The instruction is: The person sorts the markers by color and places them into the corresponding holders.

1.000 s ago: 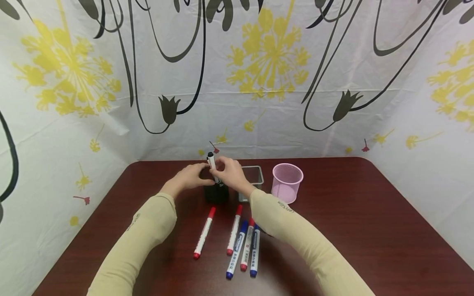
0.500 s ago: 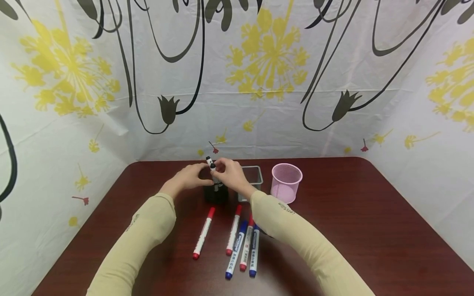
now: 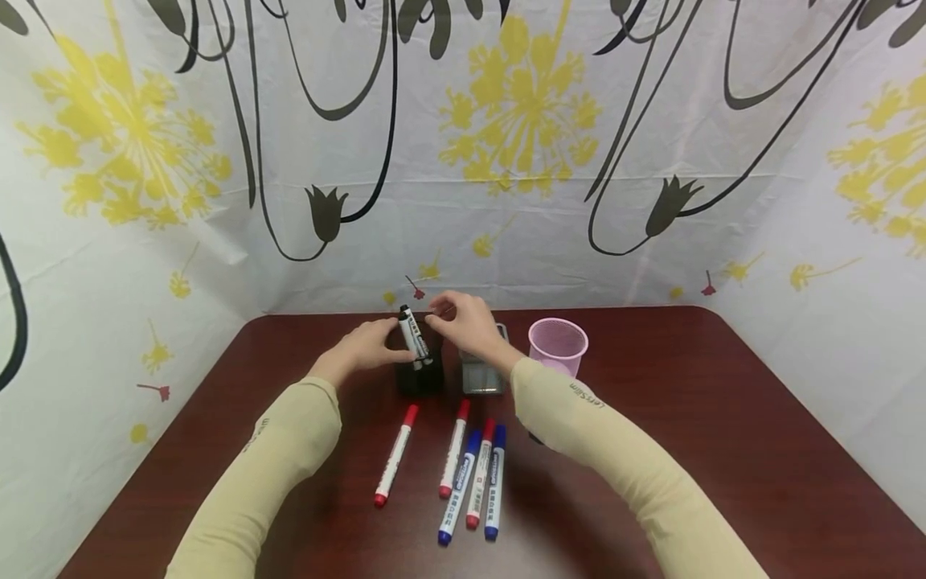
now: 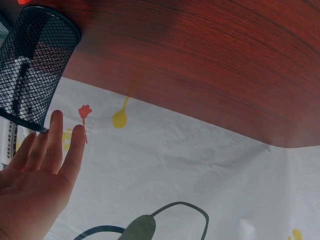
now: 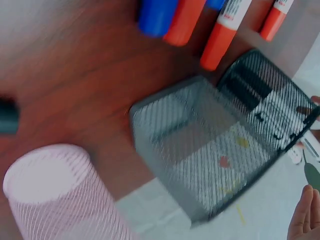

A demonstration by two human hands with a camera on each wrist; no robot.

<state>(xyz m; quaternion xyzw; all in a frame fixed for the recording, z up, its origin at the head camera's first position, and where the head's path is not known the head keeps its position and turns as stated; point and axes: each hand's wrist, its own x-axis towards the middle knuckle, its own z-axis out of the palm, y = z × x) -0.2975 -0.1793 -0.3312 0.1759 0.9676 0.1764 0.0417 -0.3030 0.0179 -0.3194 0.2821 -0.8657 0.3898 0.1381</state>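
Note:
A black mesh pen cup (image 3: 419, 379) stands near the table's back edge, with black-capped whiteboard markers (image 3: 414, 334) leaning in it. My left hand (image 3: 365, 344) is at the cup's left side. In the left wrist view its extended fingers (image 4: 54, 145) reach the rim of the mesh cup (image 4: 37, 65). Just right of the markers, my right hand (image 3: 466, 326) is raised, apart from them and holding nothing visible. Only part of the right hand (image 5: 305, 215) shows in the right wrist view.
A grey mesh box (image 3: 481, 378) stands right of the black cup, then a pink mesh cup (image 3: 559, 342). In front lie several red and blue markers, including a red marker (image 3: 396, 457) and a blue marker (image 3: 495, 482). A dark object (image 5: 7, 117) shows at the right wrist view's left edge.
My right hand has let go of a black-capped marker, which now leans in the black cup, and has moved up and right. The left hand stays at the cup.

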